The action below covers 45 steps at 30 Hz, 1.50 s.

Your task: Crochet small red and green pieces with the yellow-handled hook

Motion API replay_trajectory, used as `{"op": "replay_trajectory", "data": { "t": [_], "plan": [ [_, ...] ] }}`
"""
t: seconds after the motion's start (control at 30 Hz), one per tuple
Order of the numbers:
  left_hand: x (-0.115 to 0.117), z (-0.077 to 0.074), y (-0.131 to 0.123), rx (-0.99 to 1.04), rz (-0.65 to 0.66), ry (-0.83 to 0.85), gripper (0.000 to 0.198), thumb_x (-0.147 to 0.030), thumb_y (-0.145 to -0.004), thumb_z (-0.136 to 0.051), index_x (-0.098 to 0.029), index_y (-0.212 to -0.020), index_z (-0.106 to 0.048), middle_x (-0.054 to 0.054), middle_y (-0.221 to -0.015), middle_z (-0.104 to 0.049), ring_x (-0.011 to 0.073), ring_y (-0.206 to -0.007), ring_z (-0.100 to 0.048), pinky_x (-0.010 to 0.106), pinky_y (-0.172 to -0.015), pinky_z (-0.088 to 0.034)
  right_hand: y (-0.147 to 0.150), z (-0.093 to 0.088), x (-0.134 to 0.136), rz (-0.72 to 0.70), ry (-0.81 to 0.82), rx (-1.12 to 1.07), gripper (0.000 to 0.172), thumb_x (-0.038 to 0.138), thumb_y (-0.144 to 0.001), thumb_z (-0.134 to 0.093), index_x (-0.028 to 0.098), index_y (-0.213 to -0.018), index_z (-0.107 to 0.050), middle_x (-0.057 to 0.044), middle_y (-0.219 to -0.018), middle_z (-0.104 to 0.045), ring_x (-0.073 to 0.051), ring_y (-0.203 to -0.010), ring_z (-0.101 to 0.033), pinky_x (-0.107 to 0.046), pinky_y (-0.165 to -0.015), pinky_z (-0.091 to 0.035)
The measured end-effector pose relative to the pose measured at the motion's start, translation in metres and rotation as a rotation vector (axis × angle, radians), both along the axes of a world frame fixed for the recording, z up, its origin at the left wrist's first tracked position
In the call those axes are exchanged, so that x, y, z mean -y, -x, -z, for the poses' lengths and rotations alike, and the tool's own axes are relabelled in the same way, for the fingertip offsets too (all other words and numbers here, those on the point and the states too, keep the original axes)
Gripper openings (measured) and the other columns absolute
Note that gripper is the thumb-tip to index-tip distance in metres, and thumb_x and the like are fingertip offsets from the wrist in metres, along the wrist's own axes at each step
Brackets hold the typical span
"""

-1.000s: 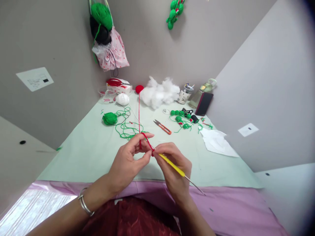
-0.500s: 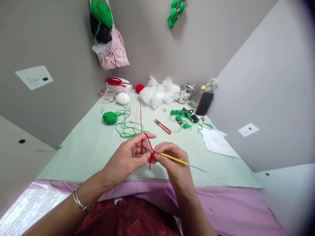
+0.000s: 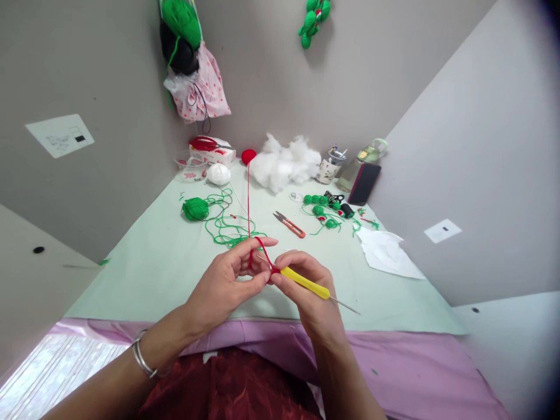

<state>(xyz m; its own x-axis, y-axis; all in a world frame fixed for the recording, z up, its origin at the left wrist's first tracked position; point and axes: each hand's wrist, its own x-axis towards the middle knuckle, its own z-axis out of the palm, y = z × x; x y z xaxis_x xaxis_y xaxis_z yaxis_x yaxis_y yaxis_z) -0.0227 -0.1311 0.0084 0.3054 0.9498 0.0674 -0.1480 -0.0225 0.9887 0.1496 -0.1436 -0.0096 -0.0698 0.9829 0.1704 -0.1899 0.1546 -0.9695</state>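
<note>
My left hand [image 3: 225,280] pinches a small red crochet piece [image 3: 274,269], with red yarn [image 3: 248,204] looped over its forefinger and running back to a red yarn ball [image 3: 248,156]. My right hand [image 3: 306,291] grips a yellow-handled crochet hook [image 3: 306,283], whose tip is in the red stitches between both hands. The two hands touch above the front edge of the pale green table [image 3: 144,274].
On the table lie a green yarn ball [image 3: 195,209] with loose green yarn [image 3: 225,230], orange snips [image 3: 289,224], white stuffing [image 3: 284,164], green crocheted balls [image 3: 324,207], a cup [image 3: 328,169], a phone [image 3: 363,184], white paper [image 3: 385,252]. A bag [image 3: 196,87] hangs on the wall.
The crochet hook has tilted and shifted in my right hand, its tip working in the red stitches. My left hand stays almost still holding the yarn.
</note>
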Motion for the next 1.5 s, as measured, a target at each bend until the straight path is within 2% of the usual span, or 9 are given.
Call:
{"op": "replay_trajectory", "data": {
  "t": [0.1,0.23,0.5,0.73,0.83,0.97,1.2,1.37,1.5],
  "plan": [
    [-0.002,0.002,0.004,-0.055,0.025,-0.082,0.041,-0.019,-0.087,-0.073,-0.023,-0.127,-0.069,-0.002,-0.086,-0.069,0.0155,-0.082,-0.069,0.029,-0.084,-0.059,-0.001,0.002,-0.002,-0.027,0.057,-0.041,0.017,0.029,-0.077,-0.089,0.023,-0.083,-0.074,0.002,-0.081,-0.071,-0.013,-0.073,-0.063,-0.025,-0.066,-0.052],
    [-0.006,0.005,0.009,-0.182,-0.073,-0.22,0.037,-0.019,-0.09,-0.07,-0.023,-0.127,-0.07,-0.002,-0.085,-0.069,0.0161,-0.083,-0.069,0.031,-0.087,-0.058,0.0,0.004,-0.006,-0.039,0.137,-0.133,0.022,0.029,-0.071,-0.093,0.023,-0.079,-0.073,0.004,-0.074,-0.066,-0.012,-0.066,-0.055,-0.024,-0.062,-0.047],
    [-0.004,0.003,0.008,-0.081,0.04,-0.071,0.044,-0.027,-0.091,-0.073,-0.021,-0.134,-0.065,0.0,-0.09,-0.069,0.018,-0.09,-0.071,0.033,-0.091,-0.058,-0.001,0.006,-0.005,-0.034,0.099,-0.135,0.016,0.025,-0.076,-0.091,0.025,-0.084,-0.076,0.003,-0.082,-0.072,-0.011,-0.073,-0.06,-0.024,-0.068,-0.047],
    [-0.01,0.011,0.01,-0.274,-0.051,-0.237,0.046,-0.02,-0.092,-0.064,-0.02,-0.138,-0.063,0.001,-0.094,-0.066,0.0187,-0.096,-0.066,0.037,-0.1,-0.053,0.003,0.007,-0.006,-0.058,0.164,-0.207,0.017,0.024,-0.072,-0.093,0.025,-0.079,-0.077,0.005,-0.073,-0.069,-0.01,-0.067,-0.059,-0.023,-0.067,-0.045],
    [-0.008,0.011,0.01,-0.168,0.019,-0.127,0.043,-0.028,-0.098,-0.062,-0.021,-0.14,-0.06,0.001,-0.099,-0.068,0.0189,-0.098,-0.067,0.036,-0.098,-0.053,0.004,0.007,-0.006,-0.036,0.154,-0.211,0.017,0.024,-0.072,-0.092,0.025,-0.079,-0.077,0.004,-0.073,-0.07,-0.01,-0.068,-0.059,-0.023,-0.068,-0.046],
    [-0.005,0.01,0.008,-0.084,0.089,-0.053,0.046,-0.033,-0.094,-0.071,-0.023,-0.138,-0.062,-0.001,-0.093,-0.068,0.0183,-0.094,-0.069,0.034,-0.094,-0.054,0.003,0.005,-0.006,-0.036,0.168,-0.235,0.018,0.025,-0.07,-0.094,0.024,-0.078,-0.077,0.003,-0.075,-0.071,-0.011,-0.068,-0.06,-0.023,-0.069,-0.048],
    [-0.017,0.016,0.018,-0.414,-0.087,-0.315,0.042,-0.019,-0.092,-0.064,-0.023,-0.134,-0.067,-0.001,-0.09,-0.065,0.0191,-0.093,-0.065,0.038,-0.099,-0.048,0.003,0.004,-0.008,-0.046,0.229,-0.311,0.023,0.025,-0.063,-0.097,0.023,-0.074,-0.077,0.004,-0.071,-0.068,-0.009,-0.065,-0.057,-0.02,-0.064,-0.046],
    [-0.013,0.007,0.02,-0.182,-0.001,-0.098,0.036,-0.032,-0.097,-0.065,-0.026,-0.132,-0.068,0.001,-0.101,-0.069,0.0202,-0.105,-0.066,0.036,-0.099,-0.05,0.005,0.003,-0.008,-0.024,0.207,-0.287,0.022,0.026,-0.064,-0.096,0.023,-0.074,-0.077,0.003,-0.071,-0.068,-0.009,-0.065,-0.057,-0.02,-0.065,-0.045],
    [-0.011,0.005,0.02,-0.115,0.026,-0.073,0.036,-0.036,-0.096,-0.07,-0.027,-0.131,-0.071,-0.001,-0.09,-0.07,0.0173,-0.087,-0.067,0.033,-0.087,-0.053,0.005,0.002,-0.008,-0.023,0.195,-0.296,0.022,0.026,-0.064,-0.096,0.023,-0.074,-0.077,0.003,-0.071,-0.068,-0.009,-0.065,-0.056,-0.02,-0.064,-0.045]
  ]
}}
